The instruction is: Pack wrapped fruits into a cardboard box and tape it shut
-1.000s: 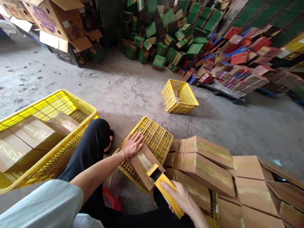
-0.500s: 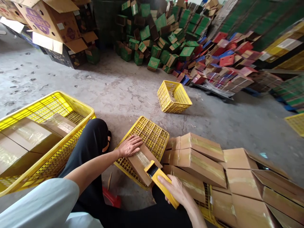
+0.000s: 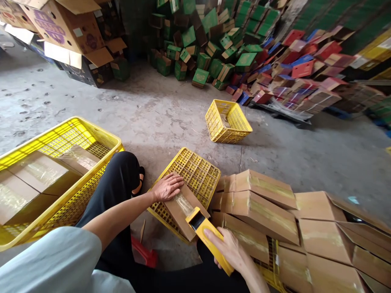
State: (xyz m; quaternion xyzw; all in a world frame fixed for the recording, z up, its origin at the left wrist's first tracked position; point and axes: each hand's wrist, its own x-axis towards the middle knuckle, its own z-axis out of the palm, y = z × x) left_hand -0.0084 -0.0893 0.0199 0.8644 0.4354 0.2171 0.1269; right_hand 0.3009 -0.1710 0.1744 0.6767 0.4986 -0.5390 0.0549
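My left hand (image 3: 168, 187) lies flat, fingers stretched out, on the far end of a brown cardboard box (image 3: 180, 217). That box rests on an upturned yellow plastic crate (image 3: 198, 171) between my legs. Clear packing tape (image 3: 184, 203) runs along the top of the box from beside my left hand. My right hand (image 3: 226, 246) is wrapped round a yellow tape dispenser (image 3: 210, 238), whose head sits at the box's near end, over the tape strip. The roll inside the dispenser is hidden.
On my left stands a large yellow crate (image 3: 100, 134) holding taped boxes (image 3: 42, 175). Several cardboard boxes (image 3: 259, 195) are stacked at my right. A smaller yellow crate (image 3: 229, 122) is ahead on the floor. Green boxes (image 3: 201, 77) and red boxes (image 3: 302, 69) are heaped farther back.
The view has shifted slightly, so the boxes on the right and the small crate appear farther right. Both hands keep nearly the same places, the dispenser still at the box's near end.
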